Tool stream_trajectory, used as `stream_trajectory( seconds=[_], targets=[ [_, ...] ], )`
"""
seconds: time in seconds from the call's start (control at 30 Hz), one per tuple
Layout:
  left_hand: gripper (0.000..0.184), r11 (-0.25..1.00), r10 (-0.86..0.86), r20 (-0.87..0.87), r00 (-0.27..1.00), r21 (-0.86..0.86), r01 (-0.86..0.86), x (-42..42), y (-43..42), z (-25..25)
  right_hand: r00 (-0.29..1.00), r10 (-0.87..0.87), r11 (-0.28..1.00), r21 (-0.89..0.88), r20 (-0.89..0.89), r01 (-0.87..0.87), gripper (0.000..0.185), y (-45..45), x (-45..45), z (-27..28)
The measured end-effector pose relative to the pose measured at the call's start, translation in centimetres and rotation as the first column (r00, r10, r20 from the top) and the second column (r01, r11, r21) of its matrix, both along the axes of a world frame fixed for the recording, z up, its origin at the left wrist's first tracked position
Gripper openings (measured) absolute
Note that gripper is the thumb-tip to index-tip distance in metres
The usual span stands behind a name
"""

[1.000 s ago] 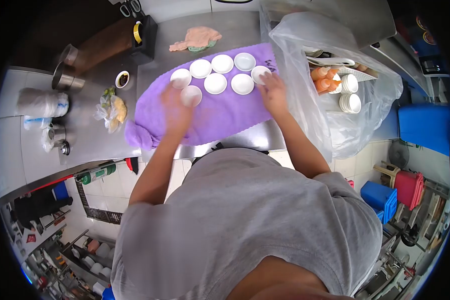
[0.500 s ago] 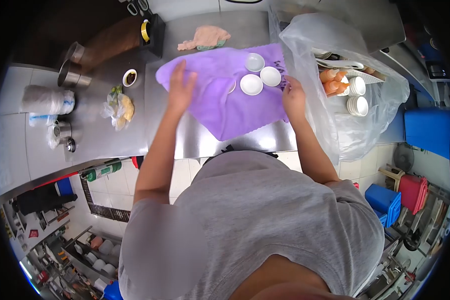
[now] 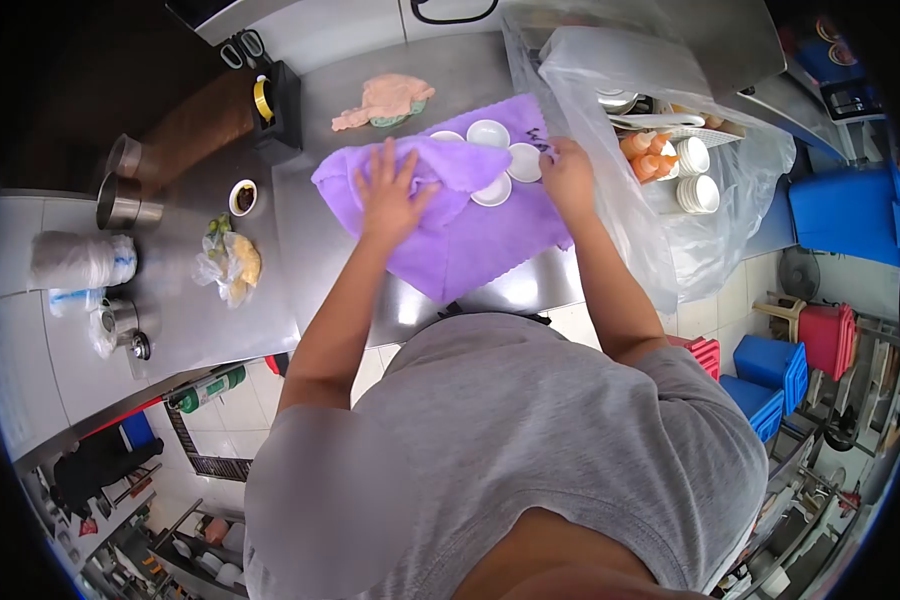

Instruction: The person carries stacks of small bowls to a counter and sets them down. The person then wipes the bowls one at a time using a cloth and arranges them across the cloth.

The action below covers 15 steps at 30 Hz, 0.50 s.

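Note:
A purple cloth (image 3: 480,245) lies on the steel counter, its left part folded over toward the middle. Several small white dishes rest on it: a back dish (image 3: 488,133), a right dish (image 3: 525,162) and a front dish (image 3: 492,191), partly covered by the fold, among them. Fingers spread, my left hand (image 3: 392,200) presses flat on the folded cloth. My right hand (image 3: 568,182) is closed at the cloth's right edge, close beside the right dish; its fingertips are partly hidden.
A peach rag (image 3: 385,100) lies behind the cloth. To the left are a small bowl of dark sauce (image 3: 242,197), plastic bags of food (image 3: 232,265) and metal cups (image 3: 120,203). At right, clear plastic sheeting surrounds orange-filled bottles (image 3: 648,155) and stacked white cups (image 3: 698,195).
My left hand has moved right and forward, carrying the cloth's fold partly over the dishes. Another dish shows at the back. My right hand stays at the right edge.

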<state>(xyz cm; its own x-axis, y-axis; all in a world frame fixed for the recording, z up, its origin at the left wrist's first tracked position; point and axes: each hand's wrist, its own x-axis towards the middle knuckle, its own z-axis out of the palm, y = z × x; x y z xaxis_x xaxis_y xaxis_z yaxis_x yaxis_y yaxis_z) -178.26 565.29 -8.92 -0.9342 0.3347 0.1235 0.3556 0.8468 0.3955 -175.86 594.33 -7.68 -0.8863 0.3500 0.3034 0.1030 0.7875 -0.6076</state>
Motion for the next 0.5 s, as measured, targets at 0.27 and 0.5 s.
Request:
stream_trajectory(
  seconds=[0.27,0.5],
  targets=[
    [0.064,0.981,-0.13,0.071,0.989,-0.134,0.139,-2.7,2.4,-2.6,0.941,0.338,0.94,-0.048,0.019,-0.337,0.028,-5.6,2.6,-0.2],
    [0.05,0.982,-0.11,-0.18,0.977,-0.173,0.078,-1.0,0.7,-3.2,0.946,0.314,0.949,0.007,-0.076,-0.315,0.025,-5.9,4.8,1.2]
  ],
)
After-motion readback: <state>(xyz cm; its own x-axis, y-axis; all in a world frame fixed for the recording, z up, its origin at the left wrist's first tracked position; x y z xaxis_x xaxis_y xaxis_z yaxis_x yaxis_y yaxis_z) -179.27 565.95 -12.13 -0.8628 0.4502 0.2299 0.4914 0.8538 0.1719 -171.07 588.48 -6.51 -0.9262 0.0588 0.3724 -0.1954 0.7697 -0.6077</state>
